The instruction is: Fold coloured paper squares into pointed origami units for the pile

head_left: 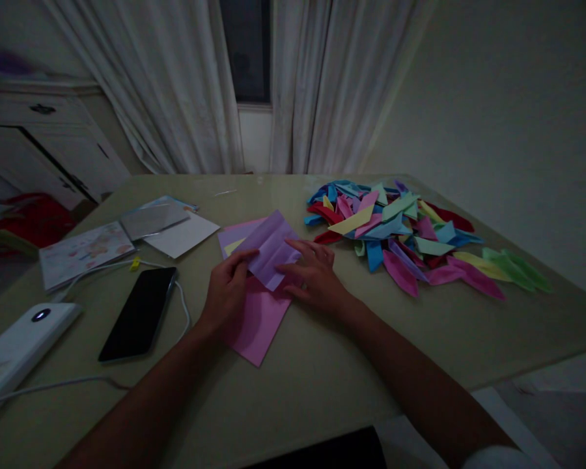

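A creased sheet of purple paper [272,251] is held above a stack of coloured paper sheets [261,326], whose pink part faces me. My left hand [229,286] pinches the purple sheet at its left edge, thumb on top. At the sheet's right side is my right hand [317,277], its fingers spread and the fingertips touching the paper's edge. Fold lines run across the sheet. Purple and yellow paper shows in the stack behind it.
To the right lies a heap of folded coloured paper pieces [385,221]. On the left are a black phone [139,316], a white power bank [24,352] with a cable, a printed card pack [85,254] and a white sheet [183,236]. Curtains [176,85] hang beyond the table.
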Tool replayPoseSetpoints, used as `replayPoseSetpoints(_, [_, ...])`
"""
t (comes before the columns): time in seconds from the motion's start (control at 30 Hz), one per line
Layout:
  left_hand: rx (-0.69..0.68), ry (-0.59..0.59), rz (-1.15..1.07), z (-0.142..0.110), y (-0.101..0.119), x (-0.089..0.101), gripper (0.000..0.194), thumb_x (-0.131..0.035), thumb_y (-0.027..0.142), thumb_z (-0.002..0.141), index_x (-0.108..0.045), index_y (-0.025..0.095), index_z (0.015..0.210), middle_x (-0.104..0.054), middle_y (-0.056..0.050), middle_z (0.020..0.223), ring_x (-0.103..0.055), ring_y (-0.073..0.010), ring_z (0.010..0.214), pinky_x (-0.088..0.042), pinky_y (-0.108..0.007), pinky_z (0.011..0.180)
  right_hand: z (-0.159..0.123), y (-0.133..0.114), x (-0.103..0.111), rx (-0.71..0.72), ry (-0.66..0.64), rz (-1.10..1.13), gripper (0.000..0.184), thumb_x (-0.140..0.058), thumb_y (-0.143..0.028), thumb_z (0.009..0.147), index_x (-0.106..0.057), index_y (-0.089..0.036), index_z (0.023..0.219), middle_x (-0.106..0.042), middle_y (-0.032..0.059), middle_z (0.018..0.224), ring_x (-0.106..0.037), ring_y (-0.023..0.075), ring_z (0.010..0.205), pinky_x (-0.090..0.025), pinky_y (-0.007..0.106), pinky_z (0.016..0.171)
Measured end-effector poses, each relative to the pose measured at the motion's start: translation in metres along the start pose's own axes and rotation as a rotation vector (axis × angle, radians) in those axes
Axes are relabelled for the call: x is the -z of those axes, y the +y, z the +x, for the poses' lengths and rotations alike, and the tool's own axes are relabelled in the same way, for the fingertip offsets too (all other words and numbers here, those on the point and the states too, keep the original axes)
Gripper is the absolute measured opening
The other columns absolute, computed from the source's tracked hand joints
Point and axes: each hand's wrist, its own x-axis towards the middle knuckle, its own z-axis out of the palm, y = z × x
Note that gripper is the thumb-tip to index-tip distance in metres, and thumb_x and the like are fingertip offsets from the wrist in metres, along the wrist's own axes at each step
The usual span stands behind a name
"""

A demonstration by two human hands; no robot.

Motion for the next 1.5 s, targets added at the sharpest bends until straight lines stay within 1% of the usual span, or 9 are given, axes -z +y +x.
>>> replayPoseSetpoints(0.13, [-0.030, -0.012, 0.201, 0.000, -0.002, 0.002, 0.039, -0.064, 0.037, 0.096, -0.079, 0.017, 0.125, -0.082, -0.011, 0.115, -0.076, -0.0289, 0.100, -0.060, -0.041, 0.089, 0.001, 0.002, -0.003, 0.103, -0.072, 0.018, 0.021, -0.076, -0.021, 0.097, -0.082, -0.029, 0.116, -0.073, 0.0098, 0.138, -0.059, 0.0324, 0.129, -0.024, 0.055, 0.115])
replayPoseSetpoints(0.23, [-0.103, -0.034, 0.493, -0.001, -0.006, 0.005, 0.043, -0.063, 0.039, 0.097, -0.077, 0.014, 0.129, -0.084, -0.014, 0.106, -0.077, -0.0319, 0.090, -0.061, -0.047, 0.087, 0.003, 0.006, -0.002, 0.101, -0.146, 0.091, 0.018, -0.073, -0.018, 0.100, -0.082, -0.024, 0.114, -0.078, 0.0089, 0.117, -0.065, 0.0271, 0.113, -0.033, 0.046, 0.102])
replayPoseSetpoints(0.3, [-0.215, -0.063, 0.684, -0.001, -0.009, 0.007, 0.040, -0.064, 0.033, 0.096, -0.077, 0.014, 0.128, -0.081, -0.019, 0.121, -0.075, -0.0383, 0.108, -0.057, -0.056, 0.100, 0.006, 0.007, -0.002, 0.089, -0.179, 0.130, 0.013, -0.071, -0.022, 0.102, -0.081, -0.022, 0.111, -0.078, 0.0088, 0.114, -0.066, 0.0258, 0.110, -0.036, 0.042, 0.096])
replayPoseSetpoints(0.4, [-0.375, -0.080, 0.850, -0.001, -0.014, 0.008, 0.032, -0.066, 0.026, 0.092, -0.077, 0.017, 0.120, -0.059, -0.021, 0.160, -0.054, -0.0458, 0.145, -0.041, -0.066, 0.120, 0.007, 0.005, -0.002, 0.071, -0.199, 0.149, 0.012, -0.069, -0.025, 0.104, -0.080, -0.019, 0.105, -0.077, 0.0091, 0.111, -0.067, 0.0251, 0.105, -0.038, 0.040, 0.092])
replayPoseSetpoints(0.5, [-0.466, -0.102, 0.958, -0.001, -0.017, 0.009, 0.028, -0.063, 0.024, 0.095, -0.076, 0.017, 0.117, -0.044, -0.019, 0.172, -0.040, -0.0461, 0.157, -0.036, -0.066, 0.124, 0.007, 0.001, -0.002, 0.072, -0.191, 0.159, 0.010, -0.073, -0.024, 0.100, -0.079, -0.019, 0.106, -0.077, 0.0091, 0.111, -0.067, 0.0253, 0.105, -0.039, 0.040, 0.092])
replayPoseSetpoints(0.7, [-0.491, -0.251, 1.002, 0.001, -0.023, 0.009, 0.039, -0.048, 0.018, 0.101, -0.074, 0.019, 0.131, -0.070, -0.017, 0.148, -0.060, -0.0366, 0.143, -0.025, -0.067, 0.130, 0.004, 0.002, -0.005, 0.067, -0.145, 0.246, 0.031, -0.081, -0.026, 0.093, -0.077, -0.022, 0.123, -0.075, 0.0108, 0.129, -0.066, 0.0287, 0.122, -0.039, 0.045, 0.105])
replayPoseSetpoints(1.03, [-0.511, -0.286, 0.990, 0.002, -0.014, 0.010, 0.035, -0.055, 0.035, 0.104, -0.079, 0.015, 0.122, -0.075, -0.020, 0.122, -0.069, -0.0378, 0.115, -0.055, -0.056, 0.106, 0.004, 0.001, -0.002, 0.113, -0.181, 0.247, 0.026, -0.077, -0.024, 0.098, -0.075, -0.023, 0.124, -0.077, 0.0096, 0.131, -0.067, 0.0275, 0.124, -0.036, 0.044, 0.106])
replayPoseSetpoints(1.17, [-0.523, -0.362, 0.883, 0.003, -0.021, 0.010, 0.036, -0.054, 0.030, 0.104, -0.075, 0.019, 0.131, -0.073, -0.017, 0.139, -0.067, -0.0344, 0.129, -0.050, -0.055, 0.117, 0.003, 0.003, -0.004, 0.142, -0.198, 0.254, 0.012, -0.068, -0.023, 0.104, -0.078, -0.023, 0.111, -0.079, 0.0074, 0.119, -0.068, 0.0243, 0.114, -0.037, 0.041, 0.106])
replayPoseSetpoints(1.5, [-0.415, -0.514, 0.783, 0.006, -0.023, 0.023, 0.060, -0.072, 0.043, 0.092, -0.069, 0.017, 0.147, -0.058, -0.021, 0.160, -0.056, -0.0390, 0.147, -0.044, -0.057, 0.123, 0.003, -0.004, 0.008, -0.023, -0.264, 0.310, 0.013, -0.075, -0.036, 0.102, -0.078, -0.023, 0.101, -0.073, 0.0052, 0.114, -0.062, 0.0256, 0.118, -0.027, 0.044, 0.105])
